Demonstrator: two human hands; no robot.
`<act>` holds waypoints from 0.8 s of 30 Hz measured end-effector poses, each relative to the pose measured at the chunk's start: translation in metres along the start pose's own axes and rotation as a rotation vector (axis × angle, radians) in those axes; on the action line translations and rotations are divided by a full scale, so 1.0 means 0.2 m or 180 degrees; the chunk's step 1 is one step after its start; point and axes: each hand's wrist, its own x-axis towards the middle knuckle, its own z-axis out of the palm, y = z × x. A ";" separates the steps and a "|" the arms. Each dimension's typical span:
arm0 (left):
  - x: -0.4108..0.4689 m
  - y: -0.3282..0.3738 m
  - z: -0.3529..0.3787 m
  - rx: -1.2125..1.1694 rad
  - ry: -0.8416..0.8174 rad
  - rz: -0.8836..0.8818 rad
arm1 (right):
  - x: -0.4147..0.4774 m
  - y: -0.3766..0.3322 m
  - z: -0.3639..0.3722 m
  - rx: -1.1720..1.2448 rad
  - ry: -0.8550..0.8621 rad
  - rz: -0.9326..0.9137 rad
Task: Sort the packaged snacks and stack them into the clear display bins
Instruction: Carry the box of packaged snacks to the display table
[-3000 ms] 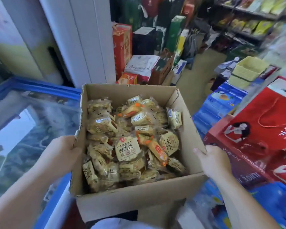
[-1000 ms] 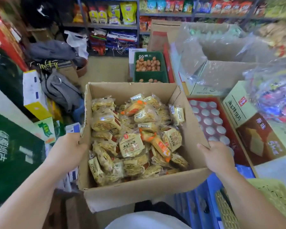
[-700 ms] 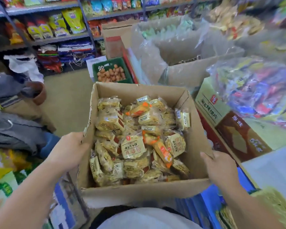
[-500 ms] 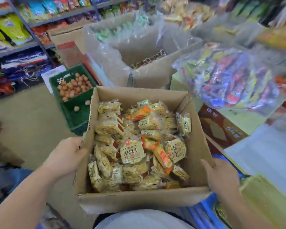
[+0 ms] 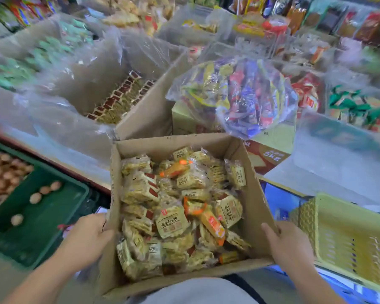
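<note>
I carry an open cardboard box (image 5: pixel 253 207) against my body. It is full of small packaged snacks (image 5: pixel 173 218), mostly yellow wrappers with a few orange ones. My left hand (image 5: pixel 87 236) grips the box's left wall and my right hand (image 5: pixel 289 244) grips its right wall. Clear display bins (image 5: pixel 246 47) holding assorted snacks stand blurred at the back, beyond the box.
A clear bag of mixed colourful snacks (image 5: pixel 237 93) lies on a carton just ahead. A plastic-lined carton (image 5: pixel 110 82) with rows of packets stands ahead left. A green crate with eggs (image 5: pixel 31 207) is low on the left, a yellow basket (image 5: pixel 351 240) on the right.
I have turned with the box, away from the freezer and aisle toward the snack display. Both hands keep the same hold on the box walls.
</note>
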 end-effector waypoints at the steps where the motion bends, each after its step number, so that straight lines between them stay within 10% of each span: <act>1: 0.01 -0.01 -0.01 -0.0019 -0.0024 0.0058 | -0.02 -0.01 0.00 0.0033 0.0053 0.0036; 24: 0.72 0.15 -0.08 0.0666 0.0266 0.0925 | -0.36 -0.04 0.14 0.0085 0.0141 0.0715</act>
